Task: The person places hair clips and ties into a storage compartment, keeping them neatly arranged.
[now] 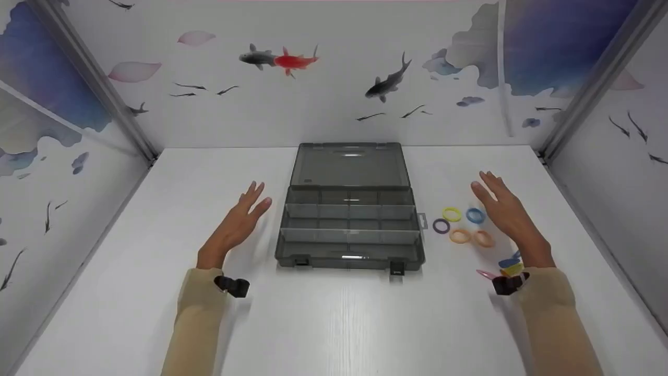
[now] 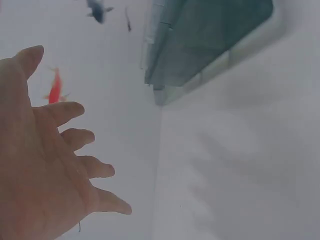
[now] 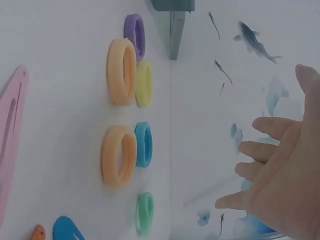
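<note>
A grey translucent divided storage box [image 1: 349,265] lies on the table with its lid [image 1: 349,169] folded back. My left hand [image 1: 237,222] hovers left of the box, fingers spread and holding nothing. On the other side my right hand [image 1: 506,211] is raised over the table, its palm towards the box, also holding nothing. Below and beside it lie several hair ties, among them a purple one [image 3: 130,30], two orange ones [image 3: 116,75], a yellow one, a blue one [image 3: 139,145] and a green one [image 3: 141,215]. Under the right wrist are hair clips, including a pink one [image 3: 20,85] and a blue one [image 3: 65,230].
The white table [image 1: 339,324] is bounded by printed panels at the back and both sides. Grey metal posts [image 1: 600,78] stand at the rear corners. Two latches [image 1: 397,268] project from the box's front, and a clear hanging tab [image 1: 423,221] sticks out on its right.
</note>
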`<state>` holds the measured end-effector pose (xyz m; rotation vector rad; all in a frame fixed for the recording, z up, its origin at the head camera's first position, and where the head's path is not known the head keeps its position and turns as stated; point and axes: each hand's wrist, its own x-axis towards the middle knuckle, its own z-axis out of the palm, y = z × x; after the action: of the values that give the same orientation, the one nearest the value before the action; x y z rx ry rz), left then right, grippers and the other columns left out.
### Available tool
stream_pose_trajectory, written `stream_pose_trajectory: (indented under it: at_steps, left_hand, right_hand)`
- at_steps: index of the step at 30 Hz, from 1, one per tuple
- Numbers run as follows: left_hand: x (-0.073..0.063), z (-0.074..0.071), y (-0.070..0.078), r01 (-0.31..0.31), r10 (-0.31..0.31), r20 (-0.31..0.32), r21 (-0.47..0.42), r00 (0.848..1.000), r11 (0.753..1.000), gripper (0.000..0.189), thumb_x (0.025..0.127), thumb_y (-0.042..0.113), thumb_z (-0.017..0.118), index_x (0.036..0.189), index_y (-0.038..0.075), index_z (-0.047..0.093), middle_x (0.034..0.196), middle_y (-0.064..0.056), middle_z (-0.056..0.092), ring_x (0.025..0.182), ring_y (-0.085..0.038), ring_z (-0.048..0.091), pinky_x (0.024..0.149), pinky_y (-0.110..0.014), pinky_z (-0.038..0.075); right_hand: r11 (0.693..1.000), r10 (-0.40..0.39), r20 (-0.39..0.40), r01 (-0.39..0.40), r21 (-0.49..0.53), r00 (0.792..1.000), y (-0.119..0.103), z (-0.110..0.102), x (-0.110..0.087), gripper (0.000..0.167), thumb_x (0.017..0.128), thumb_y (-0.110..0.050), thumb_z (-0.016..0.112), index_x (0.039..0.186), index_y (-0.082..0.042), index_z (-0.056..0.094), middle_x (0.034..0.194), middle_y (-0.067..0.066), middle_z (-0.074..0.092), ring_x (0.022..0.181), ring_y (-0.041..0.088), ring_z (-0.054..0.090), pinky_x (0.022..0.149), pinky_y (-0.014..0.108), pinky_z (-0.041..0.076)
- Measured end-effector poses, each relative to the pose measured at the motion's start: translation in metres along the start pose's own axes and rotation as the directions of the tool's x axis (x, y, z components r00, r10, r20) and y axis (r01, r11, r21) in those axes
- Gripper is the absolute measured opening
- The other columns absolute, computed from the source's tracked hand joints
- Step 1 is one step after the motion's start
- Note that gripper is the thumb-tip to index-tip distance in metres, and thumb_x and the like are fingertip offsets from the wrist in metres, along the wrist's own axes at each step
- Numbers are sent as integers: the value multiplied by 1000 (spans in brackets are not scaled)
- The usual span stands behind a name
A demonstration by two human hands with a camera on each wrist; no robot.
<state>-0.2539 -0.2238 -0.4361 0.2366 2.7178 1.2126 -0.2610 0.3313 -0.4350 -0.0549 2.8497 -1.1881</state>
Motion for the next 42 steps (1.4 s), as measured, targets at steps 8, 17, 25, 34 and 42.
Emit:
stream_pose_trajectory:
  at_steps: [8,17,25,34,42]
  left_hand:
    - [-8,3,-3,-56,53,-17,-307,998,950,64,106,49,40,161,20,24,169,-7,16,157,-33,15,127,-57,16]
    - [-6,32,-20,-41,-23,-97,-602,995,798,55,107,37,46,158,21,31,162,-8,36,148,-30,39,119,-50,39]
    - [-8,44,-27,-8,-77,-106,-632,991,775,58,106,34,50,158,18,31,161,-11,38,146,-33,43,116,-51,42]
    - [-4,56,-28,57,-68,2,-561,998,826,65,103,23,58,160,18,27,163,-11,33,148,-36,38,118,-53,38]
    - [-4,60,-28,58,-41,44,-513,998,857,64,101,23,61,158,21,32,164,-12,30,151,-34,33,122,-54,31]
  right_hand:
    - [966,105,-118,-74,246,987,20,-7,-6,78,101,-65,36,160,-15,25,167,14,19,155,40,14,124,63,13]
    - [923,236,-239,-140,359,942,44,-13,-11,67,98,-62,46,154,-24,41,162,-3,38,146,23,39,123,50,31]
    - [825,407,-183,-274,494,895,64,-19,-9,74,93,-64,54,154,-26,40,165,-4,31,154,20,26,125,41,29]
    - [776,484,-68,-392,494,872,86,-14,-10,92,87,-67,60,160,-22,26,170,8,14,157,32,13,128,49,19]
    - [853,436,8,-416,316,900,100,-11,-10,97,90,-62,63,161,-15,17,169,16,7,155,44,5,124,65,12]
